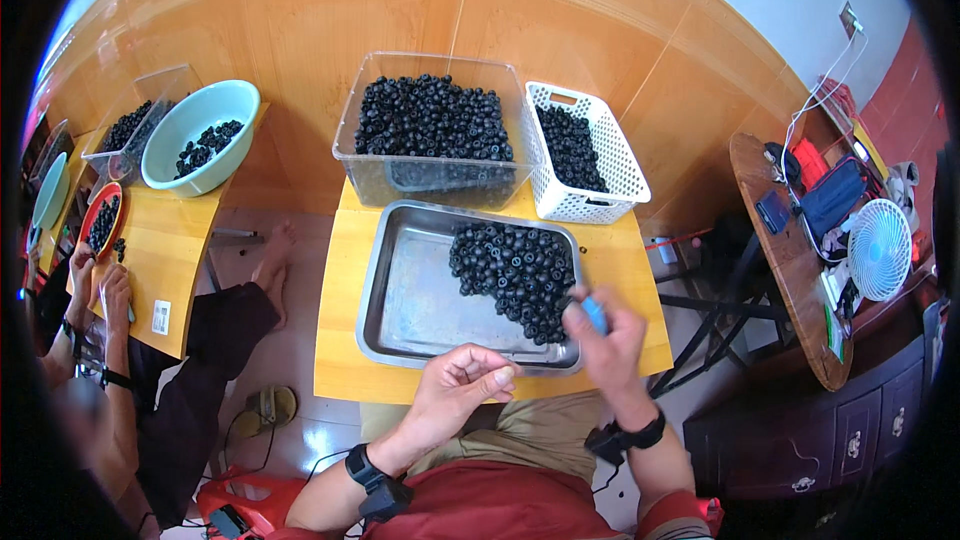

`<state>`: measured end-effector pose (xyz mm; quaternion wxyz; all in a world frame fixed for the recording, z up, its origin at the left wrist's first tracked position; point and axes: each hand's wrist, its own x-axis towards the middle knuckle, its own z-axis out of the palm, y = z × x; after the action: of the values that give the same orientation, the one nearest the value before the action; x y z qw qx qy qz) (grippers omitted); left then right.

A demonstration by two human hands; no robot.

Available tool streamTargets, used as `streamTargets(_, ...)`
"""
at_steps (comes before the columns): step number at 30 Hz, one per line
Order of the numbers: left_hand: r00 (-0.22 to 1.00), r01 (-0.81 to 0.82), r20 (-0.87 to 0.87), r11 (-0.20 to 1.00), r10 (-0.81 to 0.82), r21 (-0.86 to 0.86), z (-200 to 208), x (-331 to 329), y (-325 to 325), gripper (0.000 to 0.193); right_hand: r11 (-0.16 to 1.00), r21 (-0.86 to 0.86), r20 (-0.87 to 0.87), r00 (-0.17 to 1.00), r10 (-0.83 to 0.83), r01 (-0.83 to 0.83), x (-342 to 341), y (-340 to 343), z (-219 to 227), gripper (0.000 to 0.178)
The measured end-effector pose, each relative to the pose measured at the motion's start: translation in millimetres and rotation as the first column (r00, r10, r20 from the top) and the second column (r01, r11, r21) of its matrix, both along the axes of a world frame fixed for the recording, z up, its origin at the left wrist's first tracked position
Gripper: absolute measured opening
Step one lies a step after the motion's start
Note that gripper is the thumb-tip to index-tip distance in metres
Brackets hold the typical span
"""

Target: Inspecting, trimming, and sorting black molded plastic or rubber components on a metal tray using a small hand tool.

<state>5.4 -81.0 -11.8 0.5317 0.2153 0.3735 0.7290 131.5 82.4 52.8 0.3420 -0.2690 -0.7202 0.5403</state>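
Right hand (612,340) clenches blue object (594,314); left hand (458,386) half-curled.

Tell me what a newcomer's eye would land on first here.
Probably the heap of small, round, black pieces covering much of the right side of a rectangular silver metal tray on the yellow wooden table. Behind the tray, a clear plastic tub and, to its right, a white perforated plastic basket hold more dark pieces. The bright blue object in the person's right hand, near the tray's near right corner, also stands out.
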Motion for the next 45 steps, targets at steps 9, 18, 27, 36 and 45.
streamTargets(9, 0.816, -0.2, -0.556, 0.98, 0.156, -0.018, 4, -9, 3, 0.009, 0.854, 0.441, -0.099, 0.96, -0.261, 0.277, -66, 170, 14, 0.038)
streamTargets(18, 0.347, -0.289, -0.931, 0.957, 0.111, 0.007, 5, -49, 20, 0.016, 0.944, 0.301, 0.134, 0.974, -0.184, 0.136, -28, 80, -25, 0.031)
streamTargets(27, -0.056, -0.387, -0.995, 0.921, -0.079, -0.051, -1, -78, 70, 0.021, 0.984, 0.093, 0.126, 0.979, -0.164, 0.152, 9, 44, -41, 0.029)
streamTargets(36, -0.05, -0.37, -0.988, 0.922, -0.145, -0.117, -9, -81, 78, 0.019, 0.991, 0.022, 0.115, 0.984, -0.135, 0.134, 28, 31, -47, 0.028)
streamTargets(45, 0.952, -0.097, -0.305, 0.972, 0.028, -0.212, -2, -56, 58, 0.02, 0.992, 0.089, 0.129, 0.987, -0.098, 0.086, 37, 19, -53, 0.027)
